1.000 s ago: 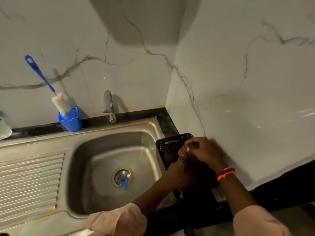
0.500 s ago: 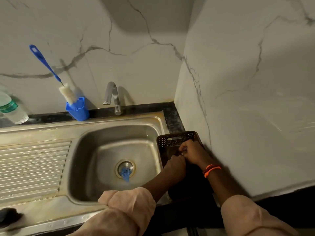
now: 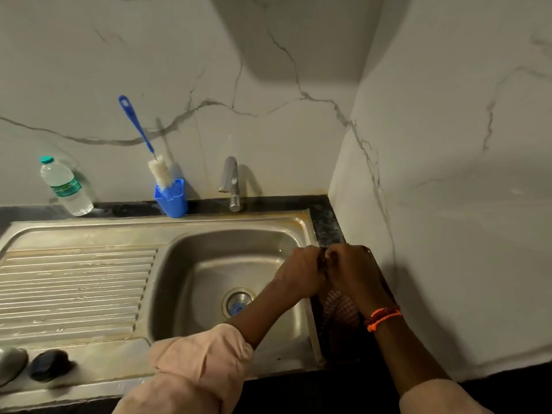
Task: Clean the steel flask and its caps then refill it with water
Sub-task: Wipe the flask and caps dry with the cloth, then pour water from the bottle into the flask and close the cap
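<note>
- The steel flask itself cannot be made out; at the near-left corner of the draining board lie two rounded pieces, a grey steel cap (image 3: 11, 365) and a dark cap (image 3: 49, 364), side by side and blurred, so their long axis and which way they point cannot be told.
- The left hand (image 3: 300, 274) and the right hand (image 3: 352, 271) meet, touching, over the far rim of the dark perforated plastic basket (image 3: 336, 333) just right of the steel sink basin (image 3: 209, 264); the fingers are curled, pinching something small and dark between them that cannot be identified.
- A checked cloth (image 3: 340, 306) lies in the basket under the right wrist, which wears one orange thread band (image 3: 382, 318).
- Counted: one bent steel tap (image 3: 231, 182), one blue cup (image 3: 171, 198) holding one blue-handled bottle brush (image 3: 136, 124) leaning left, one clear plastic water bottle (image 3: 65, 186) with a green cap at far left, one blue drain stopper (image 3: 237, 307).
- Against half a second earlier, the hands now cover the basket's far handle edge, the bottle stands in full view, and both caps show.
</note>
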